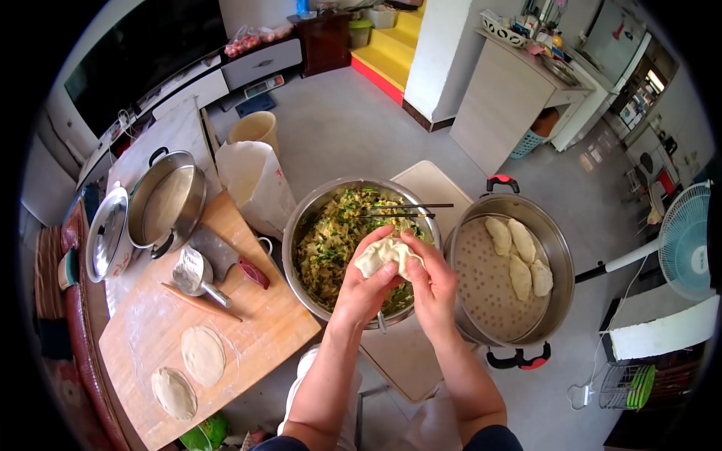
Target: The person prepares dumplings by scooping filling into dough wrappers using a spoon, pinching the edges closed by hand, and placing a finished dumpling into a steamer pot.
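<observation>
Between my hands is a pale dough dumpling (pixel 382 257) with a pleated edge, held above a steel bowl (pixel 295 264) of chopped green and yellow filling (pixel 331 248). My left hand (pixel 366 274) cups its left side, thumb across the front. On the other side, the fingers and thumb of my right hand (pixel 431 276) pinch the dough edge. Dark chopsticks (pixel 414 206) lie across the bowl's right rim. To the right, a steamer pot (pixel 560 316) with red and black handles holds several shaped dumplings (pixel 520 276) on a perforated liner.
Two flat dough rounds (pixel 203 356) lie on a floured wooden board (pixel 263 334) at left, with a rolling pin (pixel 199 301), a flour scoop (pixel 189 272) and a cleaver (pixel 214 252). Behind them stand a steel pot (pixel 197 192) and a lid (pixel 105 233). A fan (pixel 684 240) stands far right.
</observation>
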The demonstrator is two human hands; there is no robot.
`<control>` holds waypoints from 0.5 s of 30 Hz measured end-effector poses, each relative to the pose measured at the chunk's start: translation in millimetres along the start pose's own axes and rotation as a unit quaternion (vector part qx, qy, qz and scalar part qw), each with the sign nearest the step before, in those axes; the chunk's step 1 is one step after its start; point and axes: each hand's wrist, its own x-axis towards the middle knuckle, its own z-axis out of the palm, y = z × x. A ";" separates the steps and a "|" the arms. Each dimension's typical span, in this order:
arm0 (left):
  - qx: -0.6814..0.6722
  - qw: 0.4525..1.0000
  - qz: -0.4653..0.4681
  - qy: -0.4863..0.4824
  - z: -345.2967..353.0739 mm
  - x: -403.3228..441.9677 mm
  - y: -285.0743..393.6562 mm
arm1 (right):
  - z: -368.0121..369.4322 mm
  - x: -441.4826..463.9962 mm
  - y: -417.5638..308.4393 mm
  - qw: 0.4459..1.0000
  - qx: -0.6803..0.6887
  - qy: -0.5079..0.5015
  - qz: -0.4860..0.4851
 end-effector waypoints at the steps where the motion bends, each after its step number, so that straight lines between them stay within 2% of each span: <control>1: -0.007 1.000 -0.001 0.002 1.2 0.0 -0.9 | 1.0 0.1 -1.3 1.000 -0.011 0.005 0.003; 3: -0.019 1.000 -0.004 0.013 2.5 0.1 -2.1 | 2.9 0.0 -4.8 0.999 -0.033 0.017 0.009; 6: -0.027 0.999 -0.011 0.028 1.6 1.1 -3.5 | -0.4 1.3 -11.3 0.987 -0.158 -0.003 -0.027; 9: -0.016 0.999 -0.021 0.026 -3.2 1.4 -2.8 | -5.6 9.4 -15.1 0.986 -0.146 0.016 -0.084; 15: 0.053 0.998 -0.020 0.010 -0.9 0.1 -5.2 | -9.7 14.0 -6.8 0.975 -0.174 0.046 -0.133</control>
